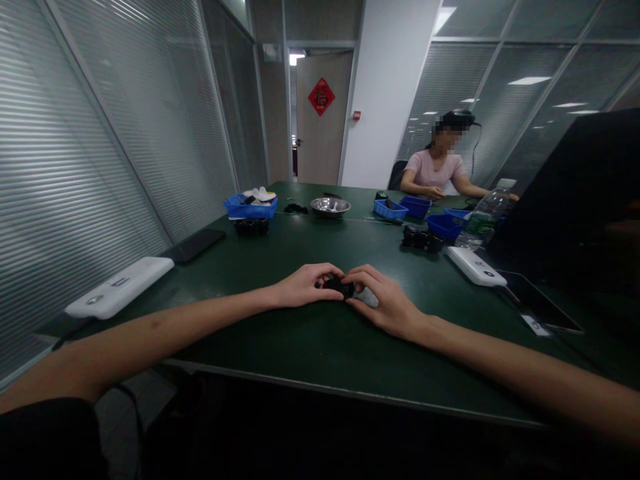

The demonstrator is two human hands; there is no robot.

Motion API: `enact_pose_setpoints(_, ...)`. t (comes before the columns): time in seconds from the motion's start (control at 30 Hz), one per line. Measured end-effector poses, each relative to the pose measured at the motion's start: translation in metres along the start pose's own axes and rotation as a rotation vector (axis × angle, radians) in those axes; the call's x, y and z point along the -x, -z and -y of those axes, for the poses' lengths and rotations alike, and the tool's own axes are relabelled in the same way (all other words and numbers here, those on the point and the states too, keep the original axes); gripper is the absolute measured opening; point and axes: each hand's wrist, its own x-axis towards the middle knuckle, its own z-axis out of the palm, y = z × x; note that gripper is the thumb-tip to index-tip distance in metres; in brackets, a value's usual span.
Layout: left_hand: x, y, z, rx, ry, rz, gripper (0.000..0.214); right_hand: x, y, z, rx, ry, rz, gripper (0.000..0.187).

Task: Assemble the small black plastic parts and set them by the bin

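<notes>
Between my two hands, just above or on the green table [300,340], is a small black part [341,287], rounded and dark; its exact kind is too small to make out. My left hand [306,285] grips it from the left, thumb below and fingers curled over the top. From the right, my right hand [383,300] pinches it with thumb and fingertips. Parts of the black piece are hidden behind the fingers.
Farther back are a blue basket [253,208], a steel bowl [331,207], black parts [251,227] and more black parts [423,239]. At right stand blue bins [444,227], a water bottle [484,217], a white power bank [475,267] and a phone [543,303]. A co-worker [435,167] sits beyond.
</notes>
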Motion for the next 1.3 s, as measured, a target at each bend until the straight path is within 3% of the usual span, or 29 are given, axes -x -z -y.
enact_pose_setpoints(0.53,-0.001,0.0008,-0.0013,0.037,0.009,0.006,0.045,0.0009,0.0023,0.0049,-0.049,0.103,-0.046,0.041)
enact_pose_setpoints(0.9,-0.0003,0.0002,-0.0035,0.0,-0.018,0.021,0.043,-0.0017,-0.0025,0.0059,-0.085,0.069,-0.088,0.034)
enact_pose_setpoints(1.3,-0.0009,0.0007,-0.0001,0.045,-0.006,0.007,0.038,-0.0034,-0.0051,0.007,-0.071,0.044,-0.093,0.041)
